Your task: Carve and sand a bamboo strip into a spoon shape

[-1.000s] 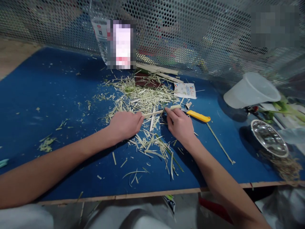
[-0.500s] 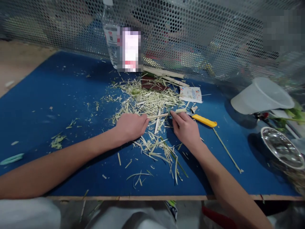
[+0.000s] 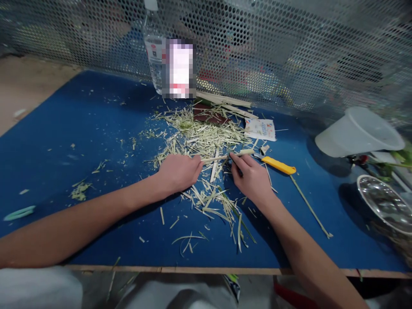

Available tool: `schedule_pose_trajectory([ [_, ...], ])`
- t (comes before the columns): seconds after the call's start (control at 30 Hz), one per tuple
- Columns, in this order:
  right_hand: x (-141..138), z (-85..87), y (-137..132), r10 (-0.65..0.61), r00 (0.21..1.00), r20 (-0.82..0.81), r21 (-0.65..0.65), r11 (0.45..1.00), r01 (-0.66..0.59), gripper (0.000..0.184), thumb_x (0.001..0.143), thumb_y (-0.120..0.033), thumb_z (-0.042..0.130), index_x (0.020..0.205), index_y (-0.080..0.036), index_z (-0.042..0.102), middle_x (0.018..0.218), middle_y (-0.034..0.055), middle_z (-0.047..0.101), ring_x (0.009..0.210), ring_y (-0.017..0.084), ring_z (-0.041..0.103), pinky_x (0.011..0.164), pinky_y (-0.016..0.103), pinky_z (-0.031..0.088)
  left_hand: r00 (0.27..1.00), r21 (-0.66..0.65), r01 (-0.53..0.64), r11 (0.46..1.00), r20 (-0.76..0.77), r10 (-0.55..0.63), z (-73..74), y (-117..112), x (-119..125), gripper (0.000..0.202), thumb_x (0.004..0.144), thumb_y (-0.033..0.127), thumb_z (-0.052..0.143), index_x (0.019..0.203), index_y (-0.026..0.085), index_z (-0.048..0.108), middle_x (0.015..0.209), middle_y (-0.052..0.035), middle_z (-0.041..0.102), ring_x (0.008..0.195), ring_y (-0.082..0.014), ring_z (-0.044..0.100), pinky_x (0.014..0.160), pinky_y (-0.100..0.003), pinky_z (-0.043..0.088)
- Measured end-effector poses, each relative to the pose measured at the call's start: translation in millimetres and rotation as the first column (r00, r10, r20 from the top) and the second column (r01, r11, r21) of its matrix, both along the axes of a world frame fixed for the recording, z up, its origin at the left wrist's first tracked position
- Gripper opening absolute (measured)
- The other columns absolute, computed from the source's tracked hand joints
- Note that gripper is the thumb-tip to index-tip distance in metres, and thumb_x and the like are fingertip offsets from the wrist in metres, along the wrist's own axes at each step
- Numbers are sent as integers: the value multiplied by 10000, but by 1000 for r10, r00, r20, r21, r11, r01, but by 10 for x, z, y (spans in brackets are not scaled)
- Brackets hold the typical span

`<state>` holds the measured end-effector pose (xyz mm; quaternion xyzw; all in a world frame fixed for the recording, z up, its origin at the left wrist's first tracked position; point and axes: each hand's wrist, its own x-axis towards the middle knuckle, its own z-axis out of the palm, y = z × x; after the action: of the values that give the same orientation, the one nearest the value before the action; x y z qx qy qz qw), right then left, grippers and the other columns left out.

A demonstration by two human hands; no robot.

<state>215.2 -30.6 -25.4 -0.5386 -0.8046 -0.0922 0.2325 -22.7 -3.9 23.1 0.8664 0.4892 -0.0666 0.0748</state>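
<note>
My left hand [image 3: 180, 173] is closed around one end of a thin pale plant stick [image 3: 215, 159], which looks like bamboo or a stripped stem. The stick lies level across the pile of shavings [image 3: 206, 139]. My right hand [image 3: 252, 176] pinches it farther along, with a small dark piece [image 3: 229, 156] at the fingertips against the stick; what that piece is I cannot make out. Beyond these fingers the stick's thicker pale end sticks out to the right. Close to that end lies a yellow utility knife [image 3: 278, 165], blade towards my right hand.
A clear water bottle [image 3: 155, 56] and a blurred phone [image 3: 180, 68] stand by the perforated metal screen [image 3: 273, 51]. A white packet [image 3: 260, 129] lies behind the knife. To the right are a translucent plastic cup [image 3: 347, 133], a metal bowl [image 3: 363, 193] and a thin stem [image 3: 310, 207].
The view has shifted slightly, so the table things appear a little farther right. My right hand has slid slightly left along the stick; my left hand keeps its hold.
</note>
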Motion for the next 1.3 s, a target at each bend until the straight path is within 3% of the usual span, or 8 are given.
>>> schedule_pose_trajectory([
  [0.13, -40, 4, -7, 8, 1000, -22, -3, 1000, -8, 365, 1035, -322, 445, 1226, -134, 693, 873, 86, 712, 801, 189, 687, 714, 288, 524, 1000, -9, -8, 1000, -1, 8, -1, 5, 6, 514, 1018, 397, 199, 1077, 152, 647, 714, -120, 700, 624, -278, 671, 501, -325, 307],
  [0.3, 36, 49, 10, -16, 1000, 22, -2, 1000, 16, 349, 1024, -281, 453, 1219, -133, 701, 884, 88, 723, 800, 184, 688, 696, 273, 508, 1000, -13, -14, 1000, -2, 14, -14, 7, 13, 517, 1017, 399, 198, 1078, 147, 644, 704, -116, 692, 609, -275, 662, 499, -321, 309],
  [0.5, 196, 55, 70, -159, 987, 13, 56, 986, 158, 344, 1003, -276, 461, 1135, -113, 734, 851, 102, 709, 695, 195, 654, 640, 307, 499, 1000, 1, -5, 1000, -1, 5, -36, -2, 8, 511, 1018, 386, 197, 1080, 145, 643, 673, -117, 682, 577, -261, 645, 498, -318, 289],
  [0.73, -122, 49, -42, 40, 999, 3, -23, 999, -40, 361, 1028, -261, 432, 1214, -113, 703, 842, 85, 698, 796, 178, 686, 707, 272, 515, 1000, 13, 0, 1000, -10, 0, -36, -7, 8, 517, 1023, 392, 196, 1115, 136, 636, 712, -122, 698, 597, -261, 655, 501, -315, 283],
  [1.0, 237, 48, 106, -151, 988, -14, 28, 988, 152, 359, 1001, -293, 452, 1140, -126, 738, 833, 96, 702, 709, 203, 650, 660, 316, 499, 1000, 29, 11, 1000, -16, -11, -39, -12, 13, 483, 1026, 377, 215, 1061, 151, 641, 642, -85, 656, 522, -228, 607, 459, -312, 225],
  [1.3, 91, 35, 46, -33, 999, -11, -30, 999, 32, 343, 1006, -269, 461, 1191, -148, 724, 889, 88, 734, 789, 190, 688, 705, 289, 511, 1000, 31, 25, 999, -9, -25, -42, -12, 3, 472, 1027, 366, 223, 1060, 139, 635, 639, -84, 661, 511, -210, 594, 457, -305, 221],
])
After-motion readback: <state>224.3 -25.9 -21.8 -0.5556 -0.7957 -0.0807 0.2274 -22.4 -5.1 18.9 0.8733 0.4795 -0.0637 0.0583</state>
